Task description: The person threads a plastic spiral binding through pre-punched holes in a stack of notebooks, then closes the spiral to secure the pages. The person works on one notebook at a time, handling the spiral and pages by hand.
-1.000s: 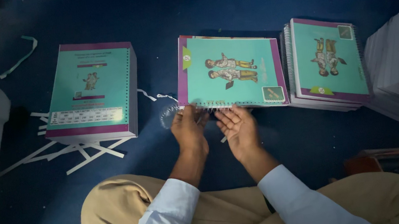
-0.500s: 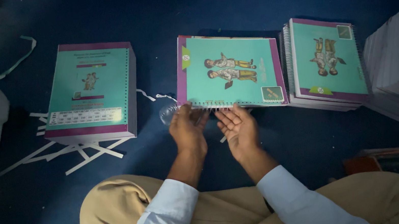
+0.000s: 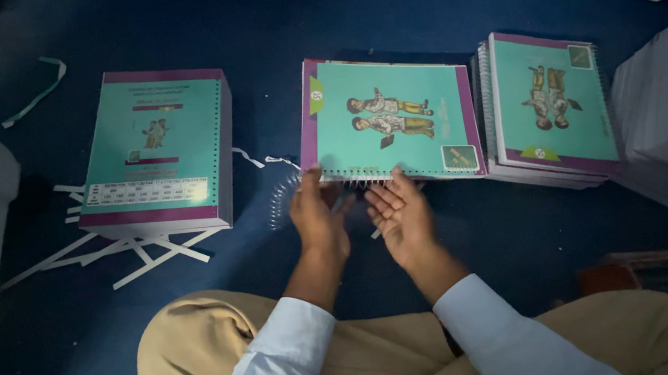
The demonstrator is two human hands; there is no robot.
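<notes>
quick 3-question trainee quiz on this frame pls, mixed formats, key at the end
1. True or false: the left hand touches the spiral-bound edge of the teal, purple-bordered middle booklet.
2. Multiple choice: where do the white paper strips lie? A) on the right booklet pile B) on the blue floor by the tall left stack of teal booklets C) in the person's lap
3. Fill in: the right hand is held palm ____.

Key: 1 true; 2 B; 3 up
</notes>
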